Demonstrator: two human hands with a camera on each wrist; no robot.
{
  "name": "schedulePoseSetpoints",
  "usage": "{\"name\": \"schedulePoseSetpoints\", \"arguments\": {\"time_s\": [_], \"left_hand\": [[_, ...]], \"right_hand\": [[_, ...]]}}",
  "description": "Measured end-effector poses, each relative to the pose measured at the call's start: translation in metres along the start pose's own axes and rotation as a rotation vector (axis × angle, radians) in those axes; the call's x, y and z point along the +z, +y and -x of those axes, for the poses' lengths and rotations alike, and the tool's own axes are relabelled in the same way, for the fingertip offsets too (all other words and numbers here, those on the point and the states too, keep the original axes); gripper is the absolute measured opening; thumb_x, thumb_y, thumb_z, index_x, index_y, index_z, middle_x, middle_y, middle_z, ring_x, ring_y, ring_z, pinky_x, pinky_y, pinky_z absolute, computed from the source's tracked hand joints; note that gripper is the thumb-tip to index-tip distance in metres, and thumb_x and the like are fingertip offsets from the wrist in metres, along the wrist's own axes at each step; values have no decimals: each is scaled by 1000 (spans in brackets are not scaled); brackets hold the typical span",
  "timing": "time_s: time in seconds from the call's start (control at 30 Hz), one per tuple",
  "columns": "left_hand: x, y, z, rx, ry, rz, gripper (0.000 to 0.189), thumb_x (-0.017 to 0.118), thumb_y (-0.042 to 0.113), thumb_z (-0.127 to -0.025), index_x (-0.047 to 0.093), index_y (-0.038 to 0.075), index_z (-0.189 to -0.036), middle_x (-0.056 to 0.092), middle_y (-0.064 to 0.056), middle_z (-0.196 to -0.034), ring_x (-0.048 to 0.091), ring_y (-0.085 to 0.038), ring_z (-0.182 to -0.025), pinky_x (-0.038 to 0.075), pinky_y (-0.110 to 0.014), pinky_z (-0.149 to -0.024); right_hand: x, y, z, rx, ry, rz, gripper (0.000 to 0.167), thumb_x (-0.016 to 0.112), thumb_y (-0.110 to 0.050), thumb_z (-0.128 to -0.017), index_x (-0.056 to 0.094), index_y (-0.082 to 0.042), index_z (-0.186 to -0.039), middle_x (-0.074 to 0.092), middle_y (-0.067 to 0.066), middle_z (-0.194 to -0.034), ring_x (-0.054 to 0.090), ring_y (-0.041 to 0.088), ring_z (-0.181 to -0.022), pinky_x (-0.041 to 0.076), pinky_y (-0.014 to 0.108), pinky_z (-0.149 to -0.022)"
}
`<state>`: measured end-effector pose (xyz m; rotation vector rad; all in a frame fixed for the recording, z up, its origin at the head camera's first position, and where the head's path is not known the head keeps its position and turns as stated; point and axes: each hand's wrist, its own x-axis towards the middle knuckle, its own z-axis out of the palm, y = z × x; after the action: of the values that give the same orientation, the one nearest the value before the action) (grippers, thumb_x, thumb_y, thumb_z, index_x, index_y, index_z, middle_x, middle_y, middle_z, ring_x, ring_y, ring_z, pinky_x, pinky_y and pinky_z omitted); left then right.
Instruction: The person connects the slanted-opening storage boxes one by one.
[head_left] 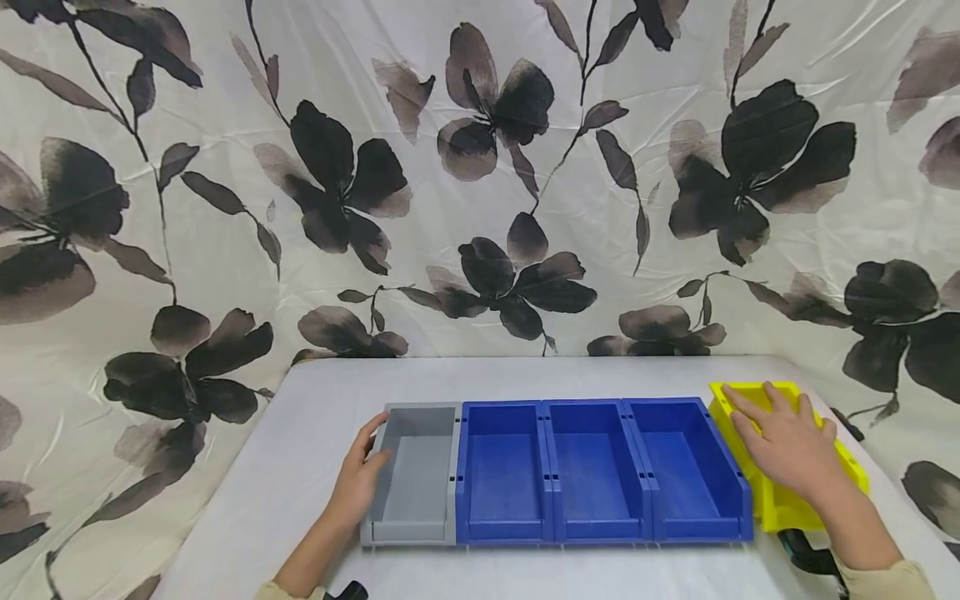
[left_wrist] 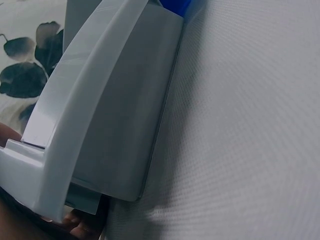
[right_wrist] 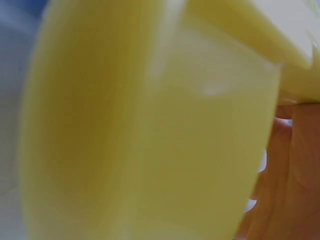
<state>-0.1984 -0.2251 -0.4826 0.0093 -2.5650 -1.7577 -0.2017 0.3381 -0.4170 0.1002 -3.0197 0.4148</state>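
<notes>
A grey open-topped bin (head_left: 416, 471) stands at the left end of a joined row of bins. My left hand (head_left: 360, 479) grips its left wall, thumb on the inner side; in the left wrist view the grey bin's end (left_wrist: 125, 105) hides most of the fingers. At the right end is a yellow bin (head_left: 780, 508), set at a slight angle beside the row. My right hand (head_left: 795, 446) lies over it with fingers spread across its back part. The right wrist view has a blurred yellow wall (right_wrist: 200, 145) up close, with fingertips along its edge.
Three blue bins (head_left: 555, 533) stand side by side between the grey and yellow ones. All are on a white-covered table (head_left: 300, 433), with a floral curtain (head_left: 495, 192) behind its far edge.
</notes>
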Motion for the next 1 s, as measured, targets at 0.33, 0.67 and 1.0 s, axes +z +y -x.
{"name": "schedulePoseSetpoints", "arguments": {"time_s": [0.33,0.67,1.0], "left_hand": [[3,-2,4,20,-29,39,53,40,7,-101,28,19,-152,16,-10,-160,7,-42,-144,10,-63,-111],[2,0,3,16,-16,28,54,41,7,-101,29,20,-152,16,-9,-160,8,-41,-144,11,-62,-111],[-10,1,-8,9,24,-54,53,43,10,-100,31,20,-151,19,-14,-159,15,-41,-143,18,-60,-110]], "right_hand": [[17,4,4,50,-44,25,61,23,-51,-103,32,-16,-152,17,41,-145,6,74,-122,8,85,-81],[41,9,3,40,15,39,60,24,-51,-103,35,-17,-151,19,38,-146,8,73,-123,9,84,-81],[43,-2,-8,25,50,25,61,26,-53,-102,34,-18,-151,20,38,-146,6,73,-124,8,85,-82]]}}
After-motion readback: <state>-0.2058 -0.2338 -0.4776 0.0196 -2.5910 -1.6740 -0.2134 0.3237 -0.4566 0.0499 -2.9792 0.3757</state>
